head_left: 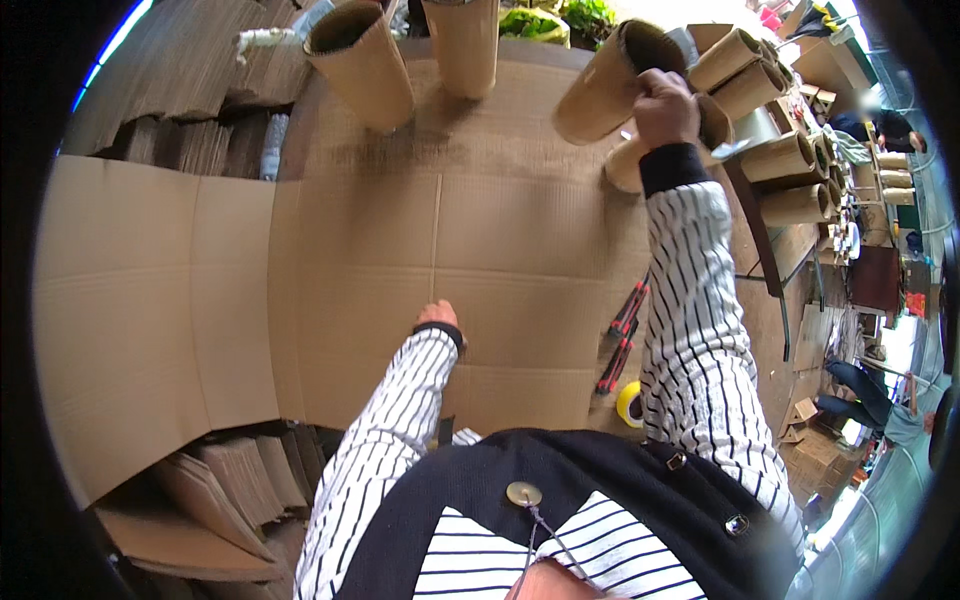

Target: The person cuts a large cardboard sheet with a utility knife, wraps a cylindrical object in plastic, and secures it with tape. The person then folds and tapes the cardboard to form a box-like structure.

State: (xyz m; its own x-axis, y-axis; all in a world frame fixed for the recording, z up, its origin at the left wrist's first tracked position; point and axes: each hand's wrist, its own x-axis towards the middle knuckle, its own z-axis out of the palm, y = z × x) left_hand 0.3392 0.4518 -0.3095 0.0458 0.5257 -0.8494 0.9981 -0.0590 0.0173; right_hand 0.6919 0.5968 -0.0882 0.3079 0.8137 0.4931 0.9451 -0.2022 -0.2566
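My right hand [667, 105] is closed on the rim of a brown cardboard tube [600, 95], which leans with its open end up toward the far right of the table. Another, shorter-looking tube [625, 165] lies partly hidden under my right wrist. My left hand [438, 313] rests over a large flat cardboard sheet [520, 320], its fingers curled; their tips are hidden, so anything in them cannot be made out. At the far edge stand two more tubes, a tilted one [370, 75] and an upright one [463, 50].
Red-and-black handled tools [622, 340] and a yellow tape roll [630, 404] lie beside my right forearm. A folded cardboard panel [150, 300] spreads left, near stacked cardboard [240, 480]. More tubes [780, 158] are piled at right. Other people [870, 395] are farther right.
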